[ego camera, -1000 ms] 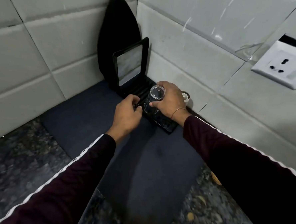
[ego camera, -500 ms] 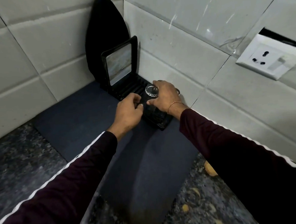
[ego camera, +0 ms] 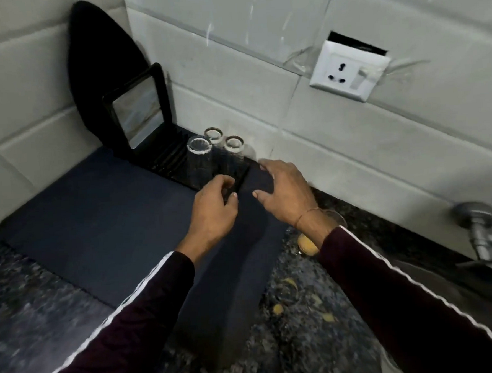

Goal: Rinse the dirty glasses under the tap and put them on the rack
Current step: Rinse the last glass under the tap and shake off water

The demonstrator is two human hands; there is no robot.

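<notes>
At the far left of the frame a dark mat (ego camera: 103,224) covers the speckled bench (ego camera: 24,300). It is likely there to catch drips. Up from it, in the corner, a black rack (ego camera: 162,159) sits on the mat, with a black framed panel (ego camera: 136,112) standing at its back.

Three clear glasses stand upside down on the rack, close together. The front glass (ego camera: 199,160) is nearest, and two more glasses (ego camera: 231,149) stand just behind it by the tiled wall. Upside down, the water can run out of them.

Below them, near the middle, the left hand (ego camera: 213,214) is loosely curled and holds nothing. Its fingers hang by the rack's near corner. The right hand (ego camera: 287,192) is beside it, spread wide and empty, just off the rack.

Under the right wrist a glass with orange juice dregs (ego camera: 309,244) waits on the bench. It looks like the next one to rinse. The sleeve partly hides it.

At the right edge is the tap (ego camera: 483,229), and a wall socket (ego camera: 347,73) sits above.
</notes>
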